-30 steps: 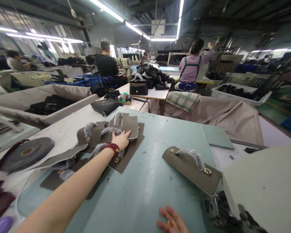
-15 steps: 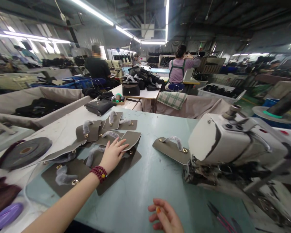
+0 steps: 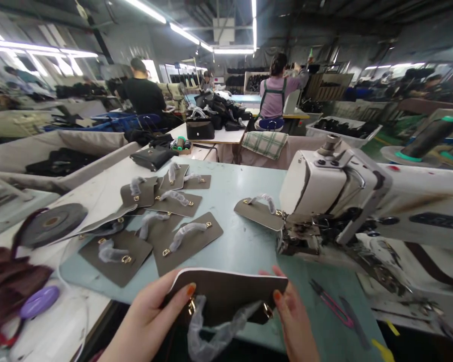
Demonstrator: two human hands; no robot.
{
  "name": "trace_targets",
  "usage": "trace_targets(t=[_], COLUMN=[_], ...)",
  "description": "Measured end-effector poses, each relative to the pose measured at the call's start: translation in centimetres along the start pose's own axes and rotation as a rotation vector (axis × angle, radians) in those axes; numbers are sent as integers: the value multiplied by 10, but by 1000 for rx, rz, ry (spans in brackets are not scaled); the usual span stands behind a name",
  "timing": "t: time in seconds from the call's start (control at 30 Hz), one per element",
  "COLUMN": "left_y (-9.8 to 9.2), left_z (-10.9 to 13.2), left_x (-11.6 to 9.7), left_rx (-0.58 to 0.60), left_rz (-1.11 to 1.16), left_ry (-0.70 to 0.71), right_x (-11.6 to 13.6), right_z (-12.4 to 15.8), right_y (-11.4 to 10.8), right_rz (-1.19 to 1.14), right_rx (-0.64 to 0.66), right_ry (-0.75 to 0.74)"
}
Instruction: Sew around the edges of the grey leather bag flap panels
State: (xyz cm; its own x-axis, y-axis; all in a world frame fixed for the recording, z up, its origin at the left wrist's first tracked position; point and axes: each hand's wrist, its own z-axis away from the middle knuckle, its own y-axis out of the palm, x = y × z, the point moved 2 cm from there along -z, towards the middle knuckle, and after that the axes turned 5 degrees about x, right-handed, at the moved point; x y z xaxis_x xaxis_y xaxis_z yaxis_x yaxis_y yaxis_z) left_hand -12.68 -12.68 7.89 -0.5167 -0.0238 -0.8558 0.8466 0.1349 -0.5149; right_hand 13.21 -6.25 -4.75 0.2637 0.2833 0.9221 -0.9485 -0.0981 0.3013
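Note:
Between my two hands is a dark grey-brown bag flap [image 3: 234,288] with a pale edge, tilted up near the front of the table. Its plastic-wrapped handle [image 3: 211,334] hangs from gold rings on the side facing me. My left hand [image 3: 160,309] grips the left end, thumb on the face. The right end is pinched by my right hand [image 3: 292,317], its fingers partly behind the flap. Several similar flaps with wrapped handles, such as the flap [image 3: 191,236], lie overlapping at left. One more flap [image 3: 258,211] rests against the sewing machine [image 3: 317,186].
Pink-handled thread snips [image 3: 334,304] lie on the table right of my hands. A purple oval object [image 3: 40,301] and a grey tape roll [image 3: 53,223] are at left. A black bag [image 3: 153,160] stands farther back. Two people sit at benches beyond a fabric-lined bin [image 3: 60,161].
My left hand has brought a flap from the pile at left to the front. My right hand, free before, now holds its other end. The view has shifted slightly.

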Motion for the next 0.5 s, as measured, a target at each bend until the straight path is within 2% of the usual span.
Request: trace_targets(t=[0.07,0.17,0.3,0.4,0.5], left_y=[12,33,62,83,98], left_z=[6,12,15,16,18], left_x=[0,-1,-7,-9,0], left_rx=[64,121,212,183,145], left_rz=[193,416,628,863,1036], left_ry=[-119,-212,-339,-508,-699], right_x=[3,4,17,36,54], right_z=[12,34,62,79,92], right_y=[-19,-48,-73,-85,-89], right_rz=[10,-2,-35,83,200], right_rx=[-60,-185,-267,-332,-310], right_ry=[19,24,28,-23,-104])
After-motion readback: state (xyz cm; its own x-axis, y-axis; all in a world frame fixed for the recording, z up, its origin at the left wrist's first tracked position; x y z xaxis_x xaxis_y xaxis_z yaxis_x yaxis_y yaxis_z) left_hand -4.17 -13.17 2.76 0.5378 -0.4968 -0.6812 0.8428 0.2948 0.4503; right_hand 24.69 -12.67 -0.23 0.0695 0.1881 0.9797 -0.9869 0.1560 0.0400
